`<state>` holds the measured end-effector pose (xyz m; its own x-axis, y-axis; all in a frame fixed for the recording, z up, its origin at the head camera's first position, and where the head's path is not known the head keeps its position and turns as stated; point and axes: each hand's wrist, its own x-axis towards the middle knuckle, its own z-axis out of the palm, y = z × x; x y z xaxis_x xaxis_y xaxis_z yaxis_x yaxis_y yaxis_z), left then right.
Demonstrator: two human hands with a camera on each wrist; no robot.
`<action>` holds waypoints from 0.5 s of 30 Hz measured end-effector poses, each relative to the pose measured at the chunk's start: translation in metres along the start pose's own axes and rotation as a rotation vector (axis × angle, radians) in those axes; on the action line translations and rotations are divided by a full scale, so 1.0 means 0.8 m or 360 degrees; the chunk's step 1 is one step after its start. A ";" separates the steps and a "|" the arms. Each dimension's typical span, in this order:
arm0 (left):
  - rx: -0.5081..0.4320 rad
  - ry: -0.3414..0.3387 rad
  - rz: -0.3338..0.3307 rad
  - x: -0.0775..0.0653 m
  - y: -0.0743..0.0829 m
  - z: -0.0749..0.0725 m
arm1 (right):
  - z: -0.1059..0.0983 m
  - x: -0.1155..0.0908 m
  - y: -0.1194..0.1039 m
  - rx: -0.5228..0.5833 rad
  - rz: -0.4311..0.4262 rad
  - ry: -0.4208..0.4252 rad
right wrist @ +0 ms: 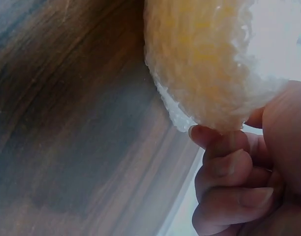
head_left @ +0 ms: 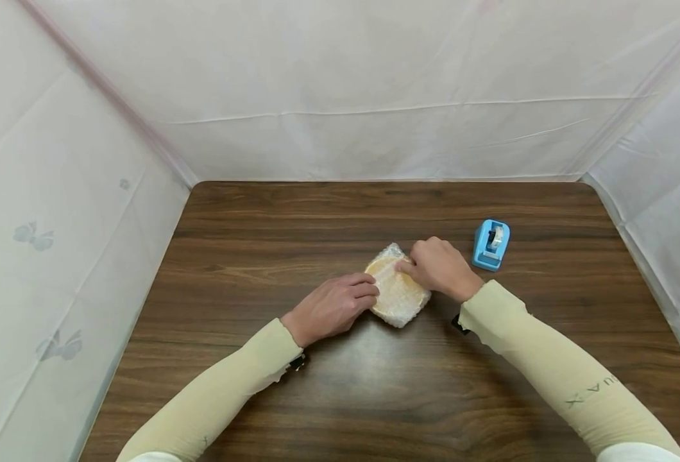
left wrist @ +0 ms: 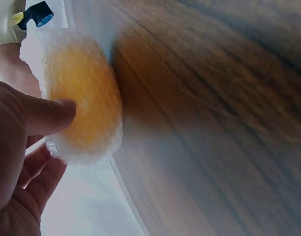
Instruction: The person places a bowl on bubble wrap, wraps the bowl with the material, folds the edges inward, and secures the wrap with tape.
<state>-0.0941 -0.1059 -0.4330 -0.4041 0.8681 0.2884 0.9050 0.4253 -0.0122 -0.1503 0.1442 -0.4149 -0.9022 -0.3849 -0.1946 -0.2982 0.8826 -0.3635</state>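
A round yellow-orange object wrapped in clear bubble wrap (head_left: 399,296) is between the two hands, over the middle of the table. My left hand (head_left: 340,303) grips its left side; in the left wrist view the thumb presses the near face and the other fingers reach behind. On the upper right, my right hand (head_left: 441,266) pinches the bubble wrap (right wrist: 204,64), its thumb lying over the top and the other fingers curled at the edge. The wrap blurs what the yellow-orange object is.
A blue tape dispenser (head_left: 491,245) with a roll of tape stands on the dark wood table (head_left: 271,224), to the right of the right hand. Pale sheeting (head_left: 328,77) hangs behind the table and along both sides.
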 end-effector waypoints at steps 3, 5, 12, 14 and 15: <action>0.0002 0.0008 -0.0022 0.000 0.000 0.000 | -0.002 0.000 0.002 0.0016 0.0011 0.0006; -0.0015 0.0006 -0.0042 0.000 0.001 -0.001 | -0.003 0.000 0.004 0.0035 0.0020 -0.0007; -0.0252 0.0048 -0.0165 -0.005 0.001 -0.011 | -0.030 -0.011 0.012 0.0122 0.0053 -0.0087; -0.0296 0.0154 -0.0265 -0.004 -0.001 -0.019 | -0.048 -0.014 0.012 0.0110 0.0062 -0.0017; -0.0298 0.0210 -0.0343 -0.003 -0.002 -0.024 | -0.057 -0.015 0.011 0.0107 0.0066 0.0025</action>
<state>-0.0923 -0.1136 -0.4152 -0.5795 0.7171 0.3872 0.8142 0.5307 0.2356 -0.1560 0.1687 -0.3743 -0.9182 -0.3437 -0.1969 -0.2391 0.8773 -0.4161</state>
